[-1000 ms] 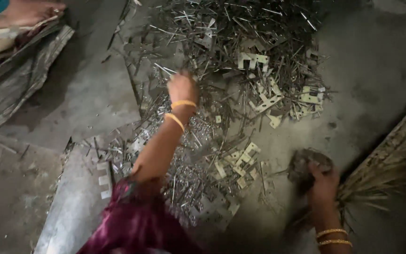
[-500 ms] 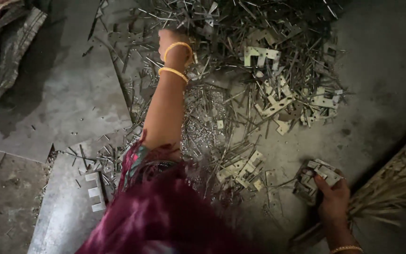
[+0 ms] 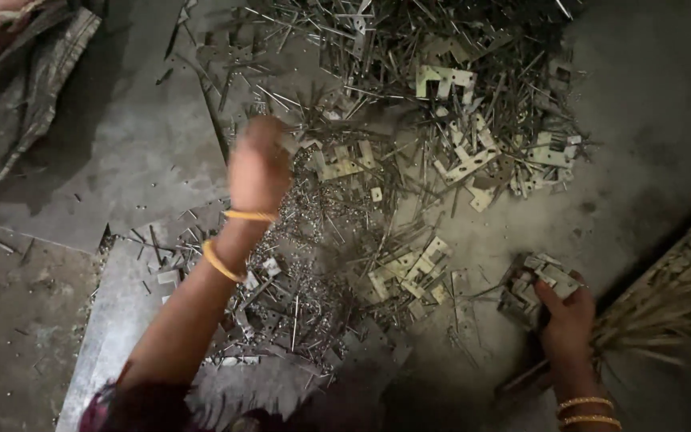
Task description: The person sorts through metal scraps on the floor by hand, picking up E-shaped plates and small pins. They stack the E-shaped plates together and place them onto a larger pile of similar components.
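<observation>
A big heap of thin metal strips and pins (image 3: 377, 56) covers the floor ahead of me. Pale, flat stamped metal plates (image 3: 473, 164) lie mixed into it, and another small group of plates (image 3: 409, 272) lies closer. My left hand (image 3: 259, 168) hovers over the heap's near left edge with its fingers curled. It is blurred, so I cannot make out whether anything is in it. My right hand (image 3: 569, 320) rests low at the right and grips a stack of the same plates (image 3: 533, 284).
A grey metal sheet (image 3: 113, 328) lies on the floor at lower left and a larger flat sheet (image 3: 121, 160) beyond it. A crumpled sack (image 3: 17, 96) sits at upper left. A straw broom (image 3: 673, 308) lies at the right, beside my right hand.
My left hand reached far into the heap, then pulled back toward me and to the left. My right hand kept hold of the stack of plates and stayed low at the right.
</observation>
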